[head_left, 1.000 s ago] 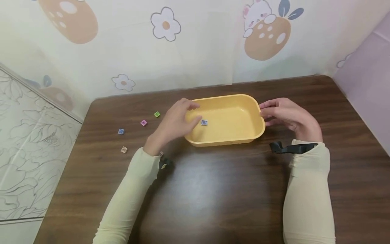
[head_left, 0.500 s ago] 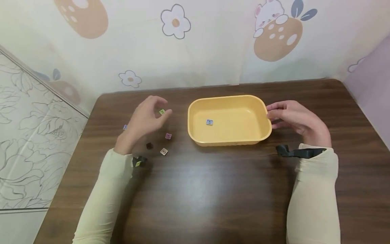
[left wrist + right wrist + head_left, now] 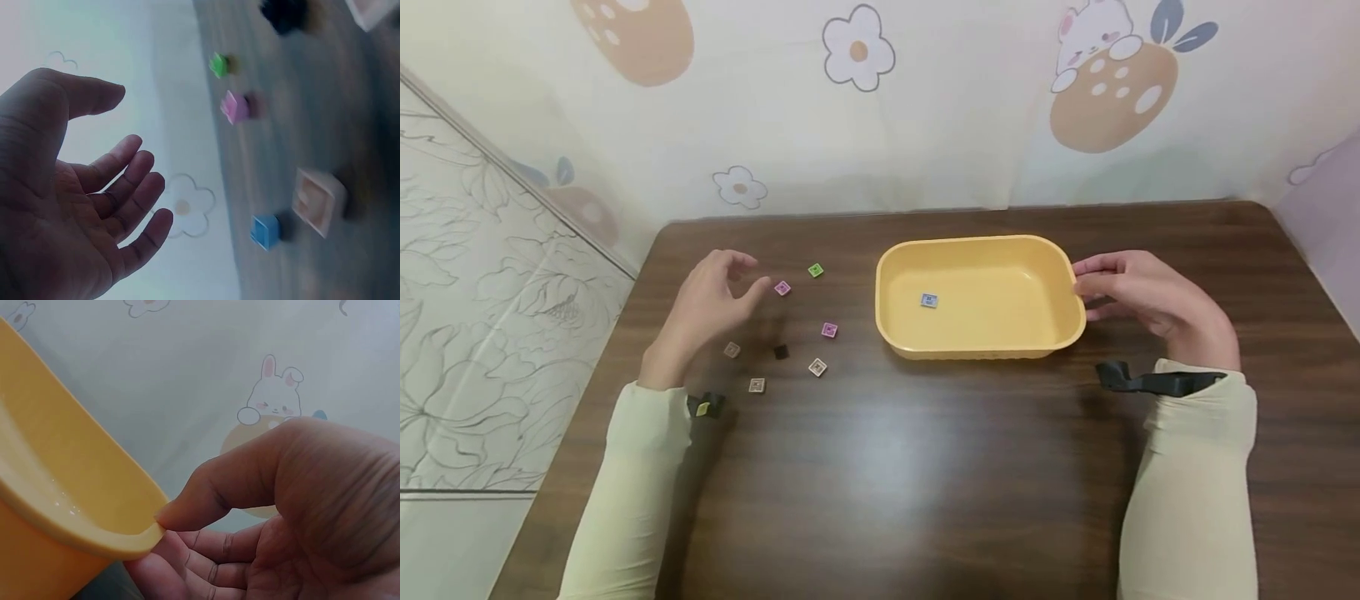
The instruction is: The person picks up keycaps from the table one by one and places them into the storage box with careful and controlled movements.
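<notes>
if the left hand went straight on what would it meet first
Probably the nearer small pink square block, just ahead of the left hand, though the hand's height above the dark brown wood-grain table is unclear; it might pass over.

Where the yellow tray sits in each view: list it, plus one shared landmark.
Head: the yellow tray lies just right of centre.
Left wrist: not in this picture.
Right wrist: it fills the left side, its rim pinched by the right hand.
Landmark: the rabbit print, upper right in the head and right wrist views.
</notes>
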`<state>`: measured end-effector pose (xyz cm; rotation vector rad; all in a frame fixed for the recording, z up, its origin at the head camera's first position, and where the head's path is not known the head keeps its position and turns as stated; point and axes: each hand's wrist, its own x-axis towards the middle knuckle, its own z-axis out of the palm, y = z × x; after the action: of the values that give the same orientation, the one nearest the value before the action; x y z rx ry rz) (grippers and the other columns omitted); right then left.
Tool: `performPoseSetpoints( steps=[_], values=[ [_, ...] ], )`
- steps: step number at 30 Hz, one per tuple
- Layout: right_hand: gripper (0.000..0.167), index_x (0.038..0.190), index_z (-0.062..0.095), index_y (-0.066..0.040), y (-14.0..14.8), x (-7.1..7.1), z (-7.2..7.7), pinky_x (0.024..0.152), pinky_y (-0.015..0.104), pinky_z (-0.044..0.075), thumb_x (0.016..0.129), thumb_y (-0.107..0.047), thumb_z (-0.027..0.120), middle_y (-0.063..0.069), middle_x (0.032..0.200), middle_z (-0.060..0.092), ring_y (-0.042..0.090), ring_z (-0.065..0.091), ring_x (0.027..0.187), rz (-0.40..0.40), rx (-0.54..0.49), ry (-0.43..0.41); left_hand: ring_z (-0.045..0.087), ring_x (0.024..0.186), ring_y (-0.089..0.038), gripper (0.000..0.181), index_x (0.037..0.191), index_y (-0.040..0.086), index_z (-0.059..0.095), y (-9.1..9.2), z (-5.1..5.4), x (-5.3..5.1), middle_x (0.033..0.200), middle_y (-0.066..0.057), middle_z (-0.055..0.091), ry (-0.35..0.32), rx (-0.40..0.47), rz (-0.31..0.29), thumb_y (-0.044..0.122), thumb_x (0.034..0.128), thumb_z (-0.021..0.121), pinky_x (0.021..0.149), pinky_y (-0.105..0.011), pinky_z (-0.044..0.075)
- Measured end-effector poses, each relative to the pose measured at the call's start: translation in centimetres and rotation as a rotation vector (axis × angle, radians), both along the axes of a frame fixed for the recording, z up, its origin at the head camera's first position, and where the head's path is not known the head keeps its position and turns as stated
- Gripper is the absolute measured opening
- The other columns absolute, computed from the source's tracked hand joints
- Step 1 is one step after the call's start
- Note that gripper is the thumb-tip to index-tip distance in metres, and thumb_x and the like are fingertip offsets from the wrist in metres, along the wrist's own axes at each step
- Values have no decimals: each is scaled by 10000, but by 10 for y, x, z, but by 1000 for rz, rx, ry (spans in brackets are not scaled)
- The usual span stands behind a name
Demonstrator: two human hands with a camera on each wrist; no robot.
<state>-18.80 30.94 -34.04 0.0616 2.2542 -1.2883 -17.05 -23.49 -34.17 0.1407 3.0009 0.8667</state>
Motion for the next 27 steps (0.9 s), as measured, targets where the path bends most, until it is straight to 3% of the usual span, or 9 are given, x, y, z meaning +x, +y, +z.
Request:
performPoseSetpoints(
  steps=[4, 11, 16, 22, 27],
  values=[
    [585, 1497, 425, 106, 5, 3, -2, 824, 256, 640, 1072, -250, 611, -174, 1012, 684, 18, 711, 905, -2, -3, -4, 569, 1212, -383, 514, 1351, 1, 605, -9, -9, -3, 1314, -215, 615, -24, -20, 7, 393, 1020, 639, 1074, -560, 443],
    [569, 1477, 443, 116, 7, 3, -4, 820, 260, 644, 1066, -234, 623, -184, 999, 692, 22, 720, 898, -3, -17, -3, 534, 1034, -367, 539, 1370, -22, 589, -30, -22, -3, 1240, -245, 602, -49, -66, 21, 393, 1029, 623, 964, -538, 443],
    [563, 1471, 442, 110, 10, 2, -4, 809, 252, 642, 1071, -245, 621, -212, 999, 691, 13, 716, 902, 11, -2, 2, 557, 1147, -401, 552, 1378, -32, 572, -46, -33, -2, 1315, -257, 600, -74, -65, 31, 394, 1030, 621, 1046, -591, 447],
    [537, 1457, 458, 100, 12, 2, -3, 805, 256, 642, 1069, -232, 623, -223, 1005, 703, -1, 713, 919, 17, 0, 6, 591, 1139, -386, 560, 1360, -23, 569, -59, -48, 1, 1239, -226, 618, -119, -44, 58, 417, 1019, 627, 1023, -572, 468],
    [550, 1456, 466, 100, 8, 0, -1, 805, 251, 642, 1065, -247, 635, -236, 990, 692, -2, 710, 910, 10, 18, 7, 618, 1144, -384, 560, 1355, -25, 567, -63, -49, -1, 1236, -228, 640, -136, -24, 61, 410, 1010, 638, 1017, -568, 479]
  ],
)
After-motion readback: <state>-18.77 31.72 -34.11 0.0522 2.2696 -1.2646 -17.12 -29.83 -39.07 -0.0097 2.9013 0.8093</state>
